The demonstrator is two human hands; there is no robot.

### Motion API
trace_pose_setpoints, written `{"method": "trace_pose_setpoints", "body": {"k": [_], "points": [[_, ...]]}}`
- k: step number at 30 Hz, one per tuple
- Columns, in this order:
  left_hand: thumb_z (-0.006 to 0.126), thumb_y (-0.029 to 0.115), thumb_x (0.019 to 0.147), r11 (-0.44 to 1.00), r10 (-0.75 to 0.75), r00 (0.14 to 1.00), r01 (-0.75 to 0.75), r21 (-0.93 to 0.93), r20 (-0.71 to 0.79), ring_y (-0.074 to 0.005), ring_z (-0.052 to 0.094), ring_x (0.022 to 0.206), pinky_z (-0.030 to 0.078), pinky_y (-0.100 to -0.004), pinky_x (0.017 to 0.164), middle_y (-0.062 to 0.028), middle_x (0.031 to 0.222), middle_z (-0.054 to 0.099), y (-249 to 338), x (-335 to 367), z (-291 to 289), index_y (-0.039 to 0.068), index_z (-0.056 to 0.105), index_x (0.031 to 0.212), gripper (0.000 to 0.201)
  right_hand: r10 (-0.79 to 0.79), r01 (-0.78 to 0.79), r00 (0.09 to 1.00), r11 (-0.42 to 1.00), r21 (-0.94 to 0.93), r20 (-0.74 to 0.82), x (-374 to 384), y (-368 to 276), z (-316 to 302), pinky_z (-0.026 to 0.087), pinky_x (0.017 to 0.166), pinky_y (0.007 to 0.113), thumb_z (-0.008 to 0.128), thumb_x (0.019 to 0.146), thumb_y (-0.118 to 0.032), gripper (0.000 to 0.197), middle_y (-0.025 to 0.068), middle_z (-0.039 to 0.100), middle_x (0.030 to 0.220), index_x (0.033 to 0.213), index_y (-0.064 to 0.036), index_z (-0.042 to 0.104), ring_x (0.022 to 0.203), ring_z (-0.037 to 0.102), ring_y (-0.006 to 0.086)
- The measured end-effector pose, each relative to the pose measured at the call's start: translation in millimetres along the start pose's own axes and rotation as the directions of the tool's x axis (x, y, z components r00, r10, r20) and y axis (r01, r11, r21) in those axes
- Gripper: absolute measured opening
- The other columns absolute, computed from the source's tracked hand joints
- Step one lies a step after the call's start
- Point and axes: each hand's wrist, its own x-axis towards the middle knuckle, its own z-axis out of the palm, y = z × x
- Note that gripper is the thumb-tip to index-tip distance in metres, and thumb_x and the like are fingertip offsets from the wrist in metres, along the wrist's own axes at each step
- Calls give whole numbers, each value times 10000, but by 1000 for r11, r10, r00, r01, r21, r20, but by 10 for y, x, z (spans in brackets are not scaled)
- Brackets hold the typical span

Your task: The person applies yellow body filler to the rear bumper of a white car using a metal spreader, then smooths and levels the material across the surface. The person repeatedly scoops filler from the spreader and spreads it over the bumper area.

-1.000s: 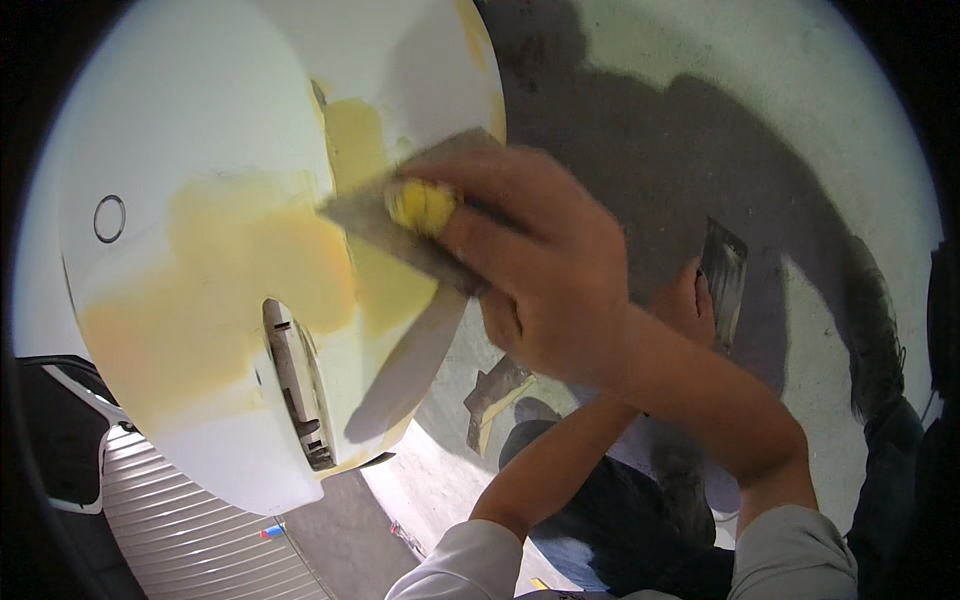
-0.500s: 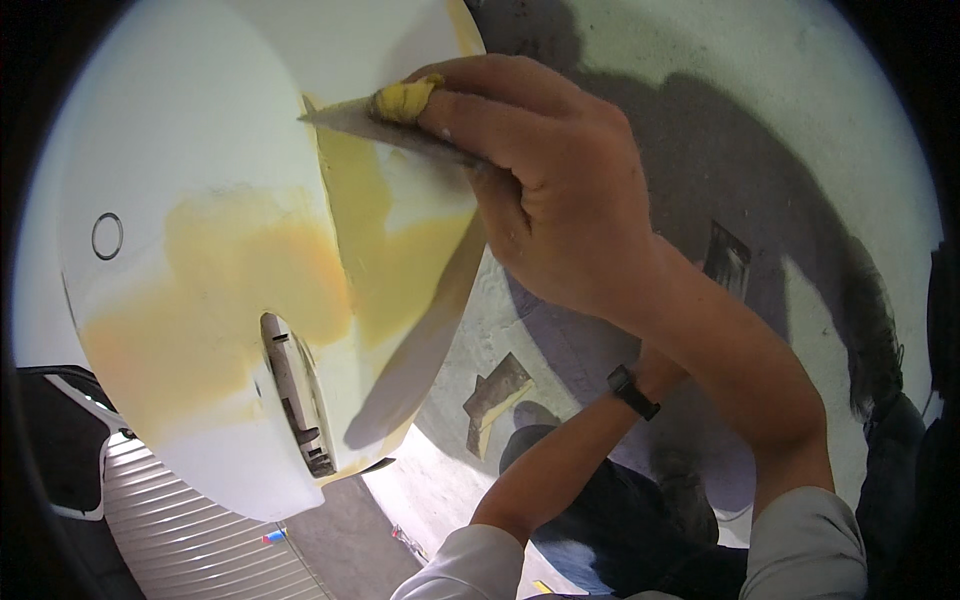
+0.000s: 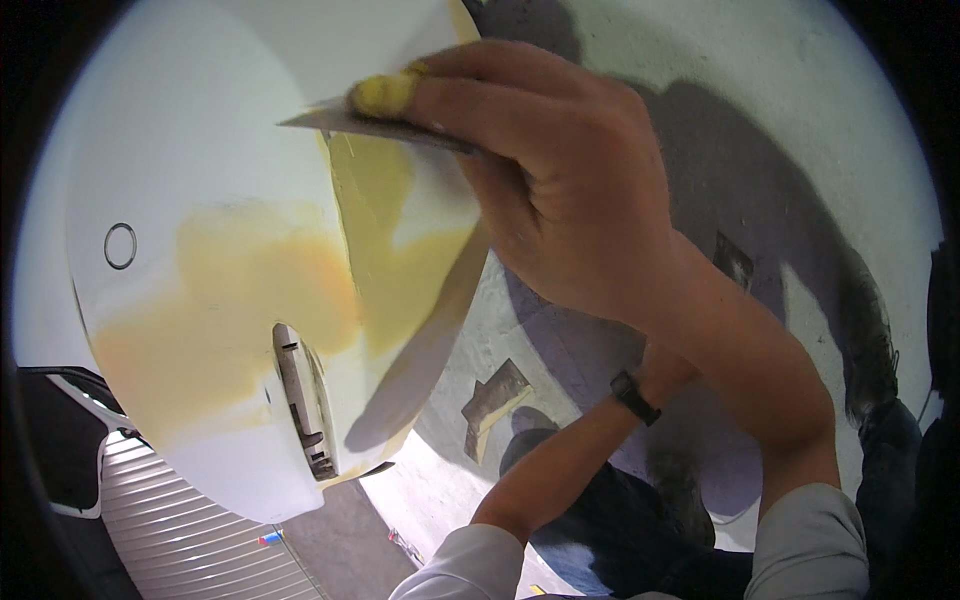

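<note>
My right hand (image 3: 580,180) is closed on a thin, flat metal putty spreader (image 3: 375,128), pinched between thumb and fingers. One fingertip has a yellow covering or coating. The blade lies against or just over a white car body panel (image 3: 210,120), at the top of a yellow filler strip (image 3: 370,200) along a crease. Wider yellow and orange-tinted filler patches (image 3: 260,280) spread lower on the panel. My left forearm (image 3: 570,460), wearing a dark watch (image 3: 634,397), passes beneath my right forearm, which hides the left hand. A dark flat plate (image 3: 735,260) shows beyond that crossing; its hold is hidden.
In the panel are a slotted recess (image 3: 303,400) and a small round ring (image 3: 120,246). A grey angular piece with a yellowish edge (image 3: 495,405) is on the pale floor. At lower left stands a ribbed surface (image 3: 200,510). My legs (image 3: 590,540) are below my arms.
My right hand and the spreader have shifted a little left, with the blade tip now lower and flatter across the strip's top. The panel appears slightly lower and further right in view.
</note>
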Motion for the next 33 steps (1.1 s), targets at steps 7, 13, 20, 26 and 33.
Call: {"method": "trace_pose_setpoints", "body": {"k": [7,13,20,26,33], "points": [[557,321,1007,919,-197,980,199,-341,40,-258,587,1139,454,-412,920,-156,1240,611,7,-45,-80,39,440,1435,525,130,-129,992,991,39,0,-114,-148,128,568,823,372,710,785,-33,237,91,714,1045,1013,-76,758,955,691,254],[496,207,1025,838,-544,829,530,131,129,-266,684,852,516,-419,734,-194,994,682,366,274,-187,11,490,1379,404,114,-118,993,984,136,36,-449,-310,120,585,813,369,691,694,22,292,125,708,1081,972,-43,753,983,698,275],[548,283,1010,923,-383,918,386,-7,107,-296,639,1049,485,-429,826,-188,1176,650,89,157,11,21,453,1412,490,124,-129,988,991,43,96,-182,-111,-109,586,773,352,655,742,95,271,159,706,1068,977,-9,739,927,718,295],[596,388,968,917,357,914,-303,260,-194,-272,450,1352,344,-476,1095,-94,1459,515,-206,-122,190,70,459,1449,593,92,-91,996,995,31,-3,105,3,104,573,803,351,687,774,-3,251,87,726,1031,1002,-73,768,913,700,254],[569,360,990,974,-107,988,126,-186,112,-265,532,1233,400,-462,995,-119,1362,569,-39,-138,-105,62,414,1465,581,132,-130,991,988,88,-20,-97,-118,159,577,809,356,705,753,17,264,91,720,1022,992,-74,770,933,695,248]]}}
